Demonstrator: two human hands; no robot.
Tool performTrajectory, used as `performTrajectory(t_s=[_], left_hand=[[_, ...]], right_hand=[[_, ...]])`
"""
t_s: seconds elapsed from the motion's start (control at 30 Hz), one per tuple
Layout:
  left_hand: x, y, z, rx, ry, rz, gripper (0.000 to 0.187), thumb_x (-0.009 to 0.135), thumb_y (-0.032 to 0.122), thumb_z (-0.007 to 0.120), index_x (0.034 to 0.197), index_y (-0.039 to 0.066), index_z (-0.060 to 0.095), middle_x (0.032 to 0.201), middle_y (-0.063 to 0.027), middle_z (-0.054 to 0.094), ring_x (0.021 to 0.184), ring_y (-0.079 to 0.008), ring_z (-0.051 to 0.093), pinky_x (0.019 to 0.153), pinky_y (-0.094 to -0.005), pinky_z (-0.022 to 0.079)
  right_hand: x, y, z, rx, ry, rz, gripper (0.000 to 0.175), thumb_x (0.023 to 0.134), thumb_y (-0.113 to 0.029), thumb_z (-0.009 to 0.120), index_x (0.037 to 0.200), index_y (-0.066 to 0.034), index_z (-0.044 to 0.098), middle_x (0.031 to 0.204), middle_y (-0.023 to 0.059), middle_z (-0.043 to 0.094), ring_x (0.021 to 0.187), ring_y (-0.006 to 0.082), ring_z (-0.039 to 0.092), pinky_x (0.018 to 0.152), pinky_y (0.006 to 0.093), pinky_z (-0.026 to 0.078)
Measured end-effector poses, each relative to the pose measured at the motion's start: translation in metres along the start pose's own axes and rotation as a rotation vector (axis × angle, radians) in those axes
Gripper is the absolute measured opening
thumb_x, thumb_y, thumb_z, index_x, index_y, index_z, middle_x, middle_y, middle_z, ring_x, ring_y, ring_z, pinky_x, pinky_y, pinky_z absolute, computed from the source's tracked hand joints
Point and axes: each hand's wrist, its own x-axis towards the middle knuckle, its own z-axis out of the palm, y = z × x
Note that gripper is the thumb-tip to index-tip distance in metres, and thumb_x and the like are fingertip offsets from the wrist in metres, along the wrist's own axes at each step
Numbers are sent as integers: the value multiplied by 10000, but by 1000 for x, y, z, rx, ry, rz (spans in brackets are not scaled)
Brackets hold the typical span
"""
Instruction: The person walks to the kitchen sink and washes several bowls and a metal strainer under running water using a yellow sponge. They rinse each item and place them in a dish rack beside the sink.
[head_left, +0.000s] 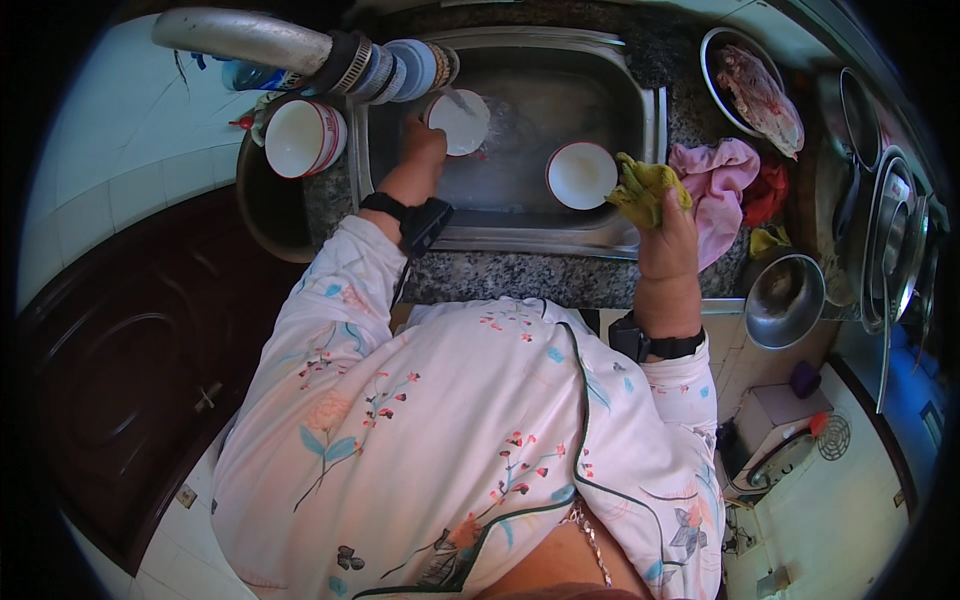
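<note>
My left hand (426, 146) grips the rim of a white bowl with a red edge (459, 124), held in the water that runs from the tap (442, 67) at the left of the steel sink (510, 225). At the sink's right side, my right hand (667, 217) holds a crumpled yellow-green cloth (646, 186). A second white bowl with a red rim (582, 176) is just left of that cloth, over the sink; whether it touches the cloth is hard to tell. Cloudy water covers part of the basin.
Nested white bowls (300, 139) stand left of the sink. On the right are a pink cloth (716, 191), a red cloth (766, 193), raw meat (761, 94) in a metal bowl (709, 71), and a steel pot (784, 300) at the counter's edge. Pans and lids stand farther right.
</note>
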Motion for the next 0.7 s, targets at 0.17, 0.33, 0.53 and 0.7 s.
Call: performTrajectory(t_s=[0.17, 0.33, 0.53, 0.7], left_hand=[[-28, 31, -25, 520, 124, 843, 468, 782, -90, 514, 1230, 45, 496, 1178, -236, 557, 1123, -445, 527, 937, -494, 449], [-41, 51, -52, 545, 189, 1010, 503, 805, -52, 525, 1297, 39, 469, 1211, -212, 552, 1160, -430, 502, 968, -480, 435], [-89, 63, -56, -404, -256, 155, 498, 908, 67, 524, 1389, 80, 398, 1283, -146, 523, 1135, -266, 567, 848, -412, 535], [-109, 56, -58, -356, -428, 109, 429, 972, 230, 558, 1362, 110, 425, 1210, -132, 567, 1078, -249, 591, 764, -389, 565]], right_hand=[[3, 16, 20, -167, -24, 71, 428, 1002, -298, 507, 1273, 32, 535, 1193, 112, 619, 1084, 209, 602, 963, 333, 465], [-4, 26, 52, -387, -253, 31, 413, 934, -165, 595, 1305, 4, 527, 1193, 109, 621, 1097, 216, 586, 955, 319, 442], [-8, 36, 102, -956, -482, -409, 434, 814, -109, 667, 1231, -44, 568, 1209, 153, 590, 1201, 314, 532, 1036, 423, 393], [-8, 54, 137, -1598, -689, -723, 396, 741, -98, 655, 1134, -117, 612, 1268, 83, 547, 1315, 307, 433, 1061, 614, 321]])
